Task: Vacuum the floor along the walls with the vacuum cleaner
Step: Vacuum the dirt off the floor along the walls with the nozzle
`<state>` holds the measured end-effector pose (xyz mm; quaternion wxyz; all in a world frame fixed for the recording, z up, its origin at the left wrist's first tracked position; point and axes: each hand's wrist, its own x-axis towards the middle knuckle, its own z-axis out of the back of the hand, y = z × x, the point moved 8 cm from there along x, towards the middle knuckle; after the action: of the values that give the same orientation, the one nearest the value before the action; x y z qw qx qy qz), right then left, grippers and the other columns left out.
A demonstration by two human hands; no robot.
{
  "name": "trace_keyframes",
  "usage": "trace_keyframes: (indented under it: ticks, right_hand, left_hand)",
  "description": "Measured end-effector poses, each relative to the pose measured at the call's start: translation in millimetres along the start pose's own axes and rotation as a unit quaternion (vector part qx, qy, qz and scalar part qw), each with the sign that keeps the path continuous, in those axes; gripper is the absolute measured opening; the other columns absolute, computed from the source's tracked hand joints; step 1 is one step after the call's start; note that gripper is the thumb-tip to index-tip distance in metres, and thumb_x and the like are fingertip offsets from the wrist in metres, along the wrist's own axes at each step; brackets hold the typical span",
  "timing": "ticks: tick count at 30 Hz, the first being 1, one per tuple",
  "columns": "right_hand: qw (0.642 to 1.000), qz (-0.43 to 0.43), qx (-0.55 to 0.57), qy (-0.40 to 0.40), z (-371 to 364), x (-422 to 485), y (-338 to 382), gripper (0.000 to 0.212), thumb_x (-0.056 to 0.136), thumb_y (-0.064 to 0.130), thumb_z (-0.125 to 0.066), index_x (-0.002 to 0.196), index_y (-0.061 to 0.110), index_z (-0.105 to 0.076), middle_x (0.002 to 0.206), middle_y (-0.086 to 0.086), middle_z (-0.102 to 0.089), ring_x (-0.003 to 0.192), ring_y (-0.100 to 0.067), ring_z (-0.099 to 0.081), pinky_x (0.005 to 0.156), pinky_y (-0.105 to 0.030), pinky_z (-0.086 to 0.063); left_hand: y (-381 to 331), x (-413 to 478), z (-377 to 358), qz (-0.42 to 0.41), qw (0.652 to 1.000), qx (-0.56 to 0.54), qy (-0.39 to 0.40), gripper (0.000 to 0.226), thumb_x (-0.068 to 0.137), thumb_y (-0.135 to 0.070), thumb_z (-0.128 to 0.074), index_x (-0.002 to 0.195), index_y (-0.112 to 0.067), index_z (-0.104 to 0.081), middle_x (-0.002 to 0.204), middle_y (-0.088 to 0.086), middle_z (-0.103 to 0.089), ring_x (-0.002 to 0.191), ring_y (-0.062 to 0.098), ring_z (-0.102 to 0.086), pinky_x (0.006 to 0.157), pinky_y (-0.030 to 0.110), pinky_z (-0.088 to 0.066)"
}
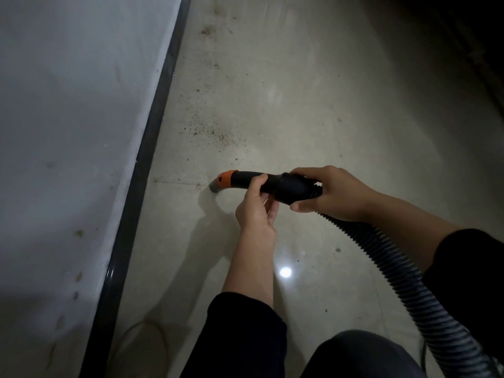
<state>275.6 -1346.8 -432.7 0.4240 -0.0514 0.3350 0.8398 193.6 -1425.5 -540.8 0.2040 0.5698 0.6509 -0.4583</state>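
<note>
The vacuum nozzle (218,184), grey-tipped behind an orange collar (227,179), points down at the concrete floor (313,105), close to or touching it, a short way out from the dark baseboard (152,132) that runs along the white wall (68,105). The left hand (255,205) pinches the black handle tube (272,185) just behind the collar, its grip pressed together around it; the right hand (324,192) is wrapped shut on the thicker cuff where the ribbed hose (395,271) joins. Dark grit (210,129) lies scattered ahead, near the baseboard. This looks like mid-sweep along the wall; the next move likely calls for pushing the nozzle forward into the grit, close to the baseboard.
</note>
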Motion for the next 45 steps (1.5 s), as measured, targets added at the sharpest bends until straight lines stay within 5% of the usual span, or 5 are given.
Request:
trace_keyframes:
  ticks: [7, 12, 22, 45]
  right_hand:
    - [1.000, 0.008, -0.006, -0.007, -5.6, 3.5, 6.2, 0.037, 0.079, 0.027, -0.077, 0.113, 0.025, -0.062, 0.096, -0.001, -0.068, 0.086, -0.019, -0.062, 0.081, -0.037, -0.052]
    - [1.000, 0.022, -0.004, -0.001, -14.6, 10.0, 14.1, 0.037, 0.078, 0.029, -0.077, 0.112, 0.026, -0.062, 0.095, 0.000, -0.068, 0.088, -0.019, -0.062, 0.083, -0.040, -0.053]
    - [0.999, 0.042, -0.005, 0.008, -23.5, 18.3, 29.0, 0.039, 0.079, 0.028, -0.077, 0.114, 0.023, -0.062, 0.097, -0.002, -0.069, 0.089, -0.019, -0.063, 0.085, -0.040, -0.052]
    - [0.994, 0.111, 0.020, 0.005, -60.1, 48.6, 63.7, 0.038, 0.079, 0.027, -0.078, 0.112, 0.022, -0.061, 0.091, -0.001, -0.066, 0.083, -0.018, -0.060, 0.076, -0.035, -0.051]
  left_hand:
    - [-6.5, -3.8, 3.8, -0.006, 1.000, -0.009, -0.009, 0.020, 0.081, -0.023, -0.075, 0.097, -0.013, -0.066, 0.087, 0.000, -0.073, 0.072, 0.003, -0.068, 0.069, 0.018, -0.055]
    - [-14.5, -4.1, 13.2, -0.015, 0.999, -0.029, -0.023, 0.025, 0.081, -0.022, -0.075, 0.102, -0.011, -0.066, 0.092, 0.002, -0.073, 0.089, 0.007, -0.068, 0.077, 0.020, -0.055]
    - [-26.6, -7.8, 25.8, -0.033, 0.997, -0.049, -0.058, 0.016, 0.080, -0.021, -0.074, 0.092, -0.014, -0.065, 0.084, -0.001, -0.071, 0.081, 0.006, -0.067, 0.077, 0.020, -0.055]
    - [-66.8, 10.4, 61.6, -0.092, 0.991, -0.070, -0.074, 0.028, 0.083, -0.023, -0.074, 0.107, -0.013, -0.065, 0.096, 0.004, -0.072, 0.087, 0.012, -0.068, 0.070, 0.020, -0.054]
